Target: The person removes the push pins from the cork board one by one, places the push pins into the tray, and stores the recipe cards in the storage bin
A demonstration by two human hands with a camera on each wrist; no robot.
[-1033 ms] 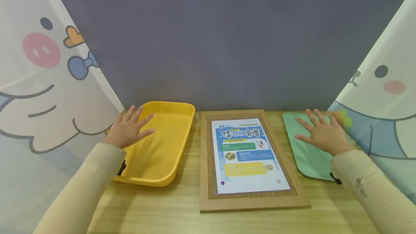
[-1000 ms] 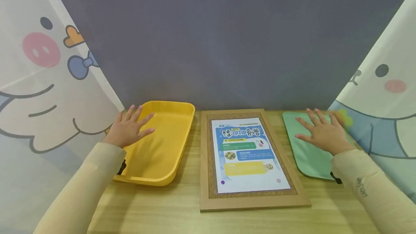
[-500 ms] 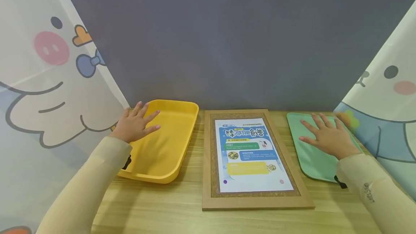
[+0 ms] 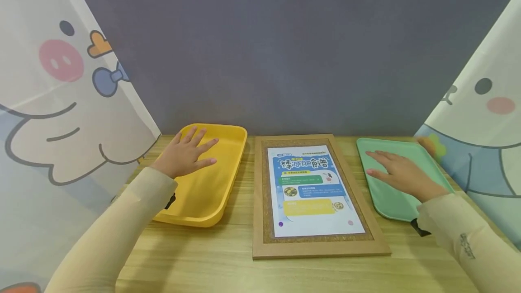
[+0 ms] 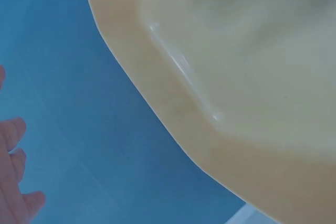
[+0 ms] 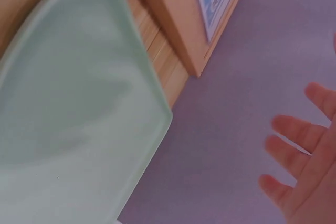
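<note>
My left hand (image 4: pixel 182 153) hovers palm down over the yellow tray (image 4: pixel 203 220), fingers straight and spread, holding nothing. Over the green tray (image 4: pixel 390 209) hangs my right hand (image 4: pixel 400 173), its fingers extended and also holding nothing. Between the trays lies a cork board (image 4: pixel 321 250) in a wooden frame, bearing a printed poster (image 4: pixel 313 227) with a purple pin and a pink pin at its lower corners. Fingertips of the left hand (image 5: pixel 13 182) show at the edge of the left wrist view, and the right hand (image 6: pixel 315 166) appears in the right wrist view, apart from the green tray.
A wood-grain table (image 4: pixel 203 257) bears the trays and board. Behind it rises a grey partition (image 4: pixel 260 49). Pale cartoon-printed curtains flank it, one curtain (image 4: pixel 32 148) on the left and another curtain (image 4: pixel 496 148) on the right.
My left hand has moved right over the yellow tray. The right hand has shifted slightly left and its fingers have drawn closer together. The head view has shifted a little; trays and board stay put.
</note>
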